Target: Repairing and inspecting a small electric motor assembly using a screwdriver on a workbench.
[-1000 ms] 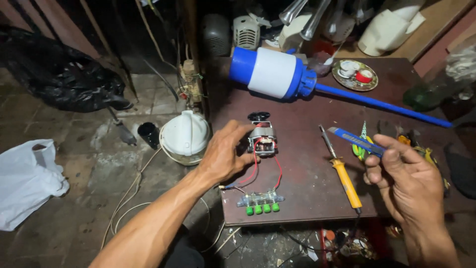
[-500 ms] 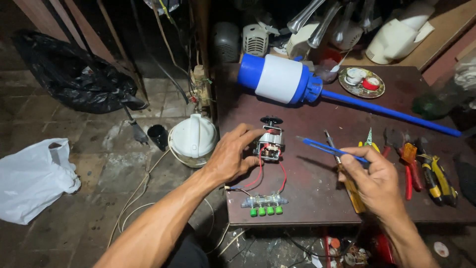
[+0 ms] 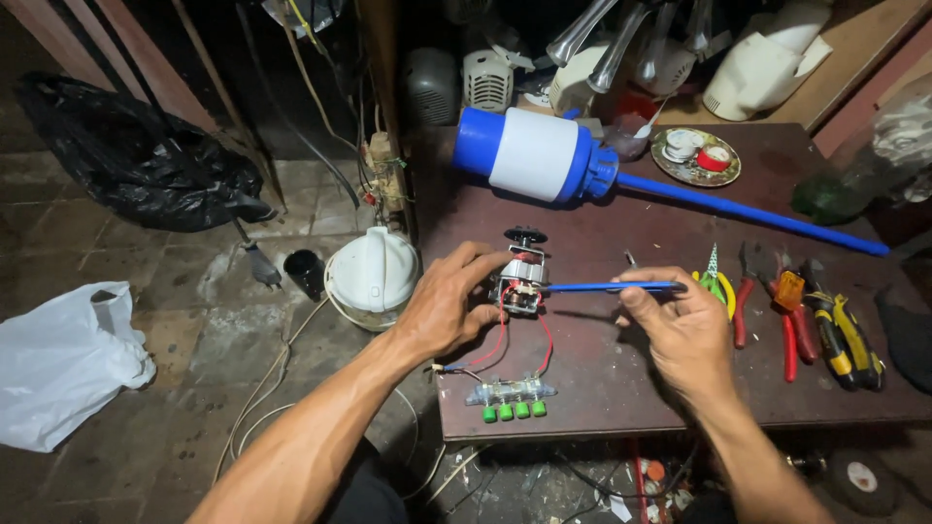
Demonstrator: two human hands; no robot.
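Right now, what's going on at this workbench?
A person is working on a small electric motor on a dark red table. The left hand steadies the motor, while the right hand holds a blue screwdriver with its tip at the motor. Red wires run from it to a switch block with green buttons. Pliers lie to the right.

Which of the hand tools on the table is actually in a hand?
The blue-handled screwdriver, pinched in the right hand with its tip at the small motor; the pliers lie untouched farther right.

Small upright motor [image 3: 521,281] on table, blue screwdriver [image 3: 612,287] level against it
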